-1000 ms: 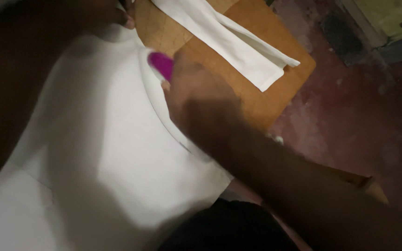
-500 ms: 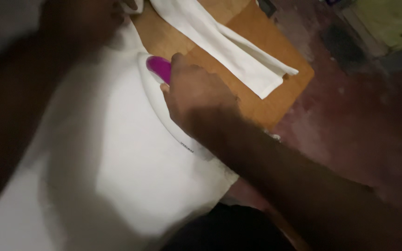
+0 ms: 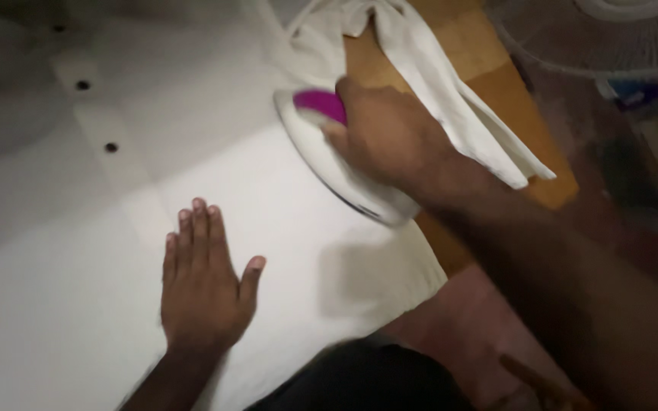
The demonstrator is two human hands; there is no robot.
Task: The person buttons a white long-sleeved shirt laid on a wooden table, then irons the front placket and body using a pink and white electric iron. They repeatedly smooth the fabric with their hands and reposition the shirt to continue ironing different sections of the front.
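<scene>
Right hand: the right hand (image 3: pixel 390 141) is closing fully around the handle of a white clothes iron (image 3: pixel 336 171) with a magenta top, just above the frame's centre.
Left hand: the left hand (image 3: pixel 203 285) is lying open and flat, fingers together, holding nothing, pressing the white shirt (image 3: pixel 283 228) at lower left.
Shirt: it is spreading across the left and centre of the frame (dark buttons (image 3: pixel 111 147) along its placket at upper left), one sleeve trailing over the brown board (image 3: pixel 512 99) at upper right.
Handling: the iron is looking rigid and fairly heavy, best gripped by its handle; the shirt is seeming soft, light and quick to wrinkle.
Surroundings: a fan guard (image 3: pixel 603 38) is showing at the upper right.
</scene>
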